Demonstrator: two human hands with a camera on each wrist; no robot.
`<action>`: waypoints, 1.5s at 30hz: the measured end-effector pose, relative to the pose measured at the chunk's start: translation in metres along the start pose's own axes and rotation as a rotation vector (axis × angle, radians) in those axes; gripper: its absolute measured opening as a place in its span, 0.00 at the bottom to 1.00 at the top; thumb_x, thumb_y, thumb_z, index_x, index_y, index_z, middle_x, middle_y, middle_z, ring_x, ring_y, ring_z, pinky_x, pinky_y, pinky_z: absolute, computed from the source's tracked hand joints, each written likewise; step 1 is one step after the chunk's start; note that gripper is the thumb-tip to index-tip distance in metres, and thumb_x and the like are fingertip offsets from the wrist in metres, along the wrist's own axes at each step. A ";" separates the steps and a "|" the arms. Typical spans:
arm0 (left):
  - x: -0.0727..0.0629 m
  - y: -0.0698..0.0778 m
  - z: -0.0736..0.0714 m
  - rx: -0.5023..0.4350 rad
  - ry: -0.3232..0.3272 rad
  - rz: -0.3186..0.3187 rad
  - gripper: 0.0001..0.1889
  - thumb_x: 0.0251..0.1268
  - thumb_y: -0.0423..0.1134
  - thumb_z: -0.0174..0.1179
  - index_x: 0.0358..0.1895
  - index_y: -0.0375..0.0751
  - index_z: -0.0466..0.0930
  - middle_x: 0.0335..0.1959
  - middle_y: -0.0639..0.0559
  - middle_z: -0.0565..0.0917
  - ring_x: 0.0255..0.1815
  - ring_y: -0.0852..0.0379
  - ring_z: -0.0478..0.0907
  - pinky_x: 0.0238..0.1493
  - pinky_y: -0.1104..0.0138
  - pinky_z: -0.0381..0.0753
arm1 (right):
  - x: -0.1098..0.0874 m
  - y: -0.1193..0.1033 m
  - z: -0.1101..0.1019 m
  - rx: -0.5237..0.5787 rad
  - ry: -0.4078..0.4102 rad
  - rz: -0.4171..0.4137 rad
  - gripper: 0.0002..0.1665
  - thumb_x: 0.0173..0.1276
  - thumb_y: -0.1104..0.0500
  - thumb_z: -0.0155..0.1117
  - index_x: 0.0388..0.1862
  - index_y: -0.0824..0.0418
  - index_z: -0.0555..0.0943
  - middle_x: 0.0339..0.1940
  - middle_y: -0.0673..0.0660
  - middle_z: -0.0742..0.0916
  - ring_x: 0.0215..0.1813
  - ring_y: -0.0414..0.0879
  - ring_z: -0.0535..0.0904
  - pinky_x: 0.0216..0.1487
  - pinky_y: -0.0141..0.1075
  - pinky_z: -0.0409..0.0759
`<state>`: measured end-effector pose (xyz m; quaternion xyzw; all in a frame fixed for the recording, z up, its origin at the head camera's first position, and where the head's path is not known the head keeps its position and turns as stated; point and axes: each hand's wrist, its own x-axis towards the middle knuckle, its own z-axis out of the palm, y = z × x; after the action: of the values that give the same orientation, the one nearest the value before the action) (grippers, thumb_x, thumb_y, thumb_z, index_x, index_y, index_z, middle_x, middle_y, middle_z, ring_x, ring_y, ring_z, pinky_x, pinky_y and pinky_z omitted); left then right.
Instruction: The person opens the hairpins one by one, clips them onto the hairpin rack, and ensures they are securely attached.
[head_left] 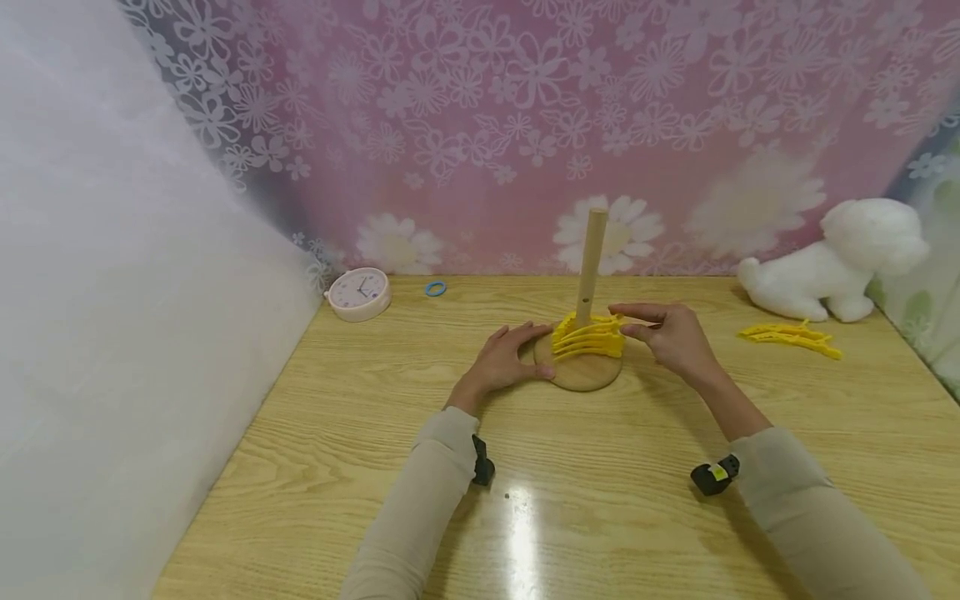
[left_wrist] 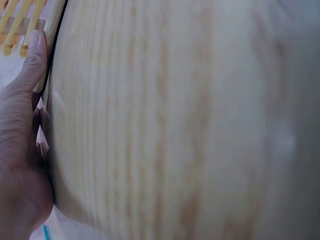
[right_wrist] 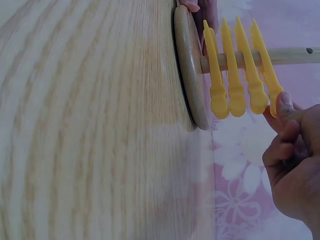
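Note:
A wooden stand, a round base [head_left: 585, 379] with an upright pole [head_left: 592, 258], stands on the table. Several curved yellow plastic clips [head_left: 588, 340] are stacked around the lower pole, one above another. My left hand [head_left: 504, 360] holds the left edge of the base, its thumb [left_wrist: 33, 62] on the rim and its other fingers largely hidden in the left wrist view. On the stack's right side, my right hand [head_left: 675, 337] pinches the rounded end of the uppermost clip [right_wrist: 267, 75] between thumb and fingers. The pole passes through that clip too.
More yellow clips [head_left: 791, 336] lie to the right, in front of a white toy dog [head_left: 840, 258]. At the back left are a pink round clock [head_left: 360, 293] and a blue ring [head_left: 436, 288]. A floral curtain [head_left: 480, 150] hangs behind the table [head_left: 600, 500].

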<state>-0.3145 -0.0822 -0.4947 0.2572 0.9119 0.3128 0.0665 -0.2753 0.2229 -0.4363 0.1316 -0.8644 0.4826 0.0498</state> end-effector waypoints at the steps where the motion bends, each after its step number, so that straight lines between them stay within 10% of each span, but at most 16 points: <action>1: 0.000 0.000 0.000 -0.007 -0.001 -0.002 0.46 0.60 0.64 0.72 0.81 0.63 0.64 0.83 0.58 0.62 0.84 0.63 0.52 0.86 0.62 0.37 | -0.001 0.000 -0.001 0.019 -0.015 0.006 0.21 0.76 0.57 0.67 0.66 0.54 0.85 0.62 0.61 0.87 0.15 0.39 0.74 0.16 0.35 0.77; 16: -0.003 0.002 0.000 -0.032 -0.008 0.025 0.46 0.61 0.62 0.72 0.81 0.60 0.64 0.83 0.54 0.61 0.84 0.62 0.52 0.86 0.61 0.36 | -0.011 0.004 -0.011 0.099 -0.022 0.070 0.26 0.73 0.51 0.72 0.67 0.57 0.84 0.33 0.57 0.91 0.19 0.62 0.75 0.21 0.45 0.76; 26: -0.002 -0.001 0.004 -0.021 -0.003 0.025 0.46 0.61 0.62 0.72 0.81 0.59 0.64 0.83 0.56 0.62 0.84 0.62 0.52 0.86 0.62 0.36 | -0.023 0.021 -0.036 0.188 0.061 0.094 0.25 0.75 0.51 0.69 0.67 0.58 0.83 0.51 0.35 0.90 0.19 0.50 0.75 0.24 0.41 0.82; 45: 0.001 0.000 0.001 0.010 -0.001 -0.008 0.45 0.60 0.64 0.71 0.81 0.65 0.64 0.83 0.58 0.61 0.84 0.63 0.52 0.85 0.63 0.37 | -0.071 0.084 -0.122 0.130 0.140 0.252 0.25 0.75 0.53 0.69 0.69 0.50 0.81 0.47 0.29 0.89 0.22 0.44 0.80 0.22 0.35 0.80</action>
<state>-0.3155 -0.0816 -0.4953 0.2540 0.9145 0.3077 0.0672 -0.2352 0.3814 -0.4556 -0.0091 -0.8355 0.5479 0.0403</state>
